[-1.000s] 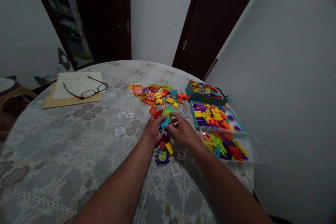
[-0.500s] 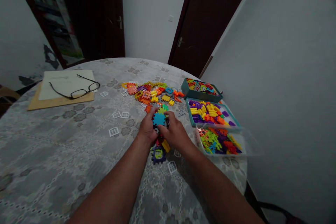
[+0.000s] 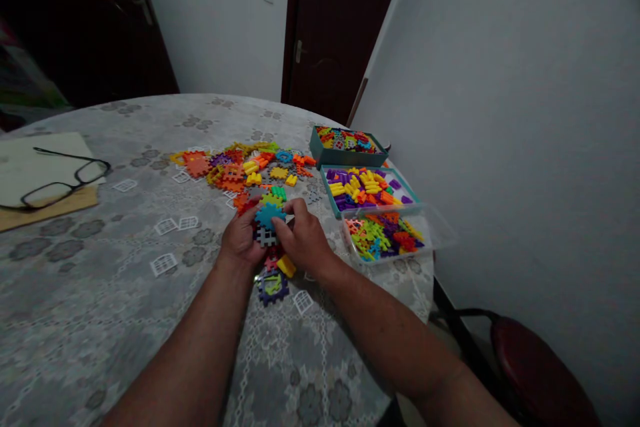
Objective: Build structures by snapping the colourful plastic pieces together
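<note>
My left hand (image 3: 239, 240) and my right hand (image 3: 303, 240) meet over the round table, both closed on a cluster of interlocked plastic pieces (image 3: 267, 222): a blue gear-shaped tile on top, a grey one below, green behind. More joined pieces (image 3: 274, 278), purple, yellow and red, lie on the cloth just under my hands. A loose pile of coloured tiles (image 3: 245, 170) is spread beyond my fingers.
Three open boxes of coloured pieces stand at the right: a teal one (image 3: 345, 144), a second teal one (image 3: 367, 188), a clear one (image 3: 385, 235) at the table edge. Glasses (image 3: 60, 179) rest on papers at the left. A dark red stool (image 3: 540, 373) stands below right.
The view has swung right and down, so everything has shifted left in frame. My hands stay together on the cluster, the blue tile now turned more towards me.
</note>
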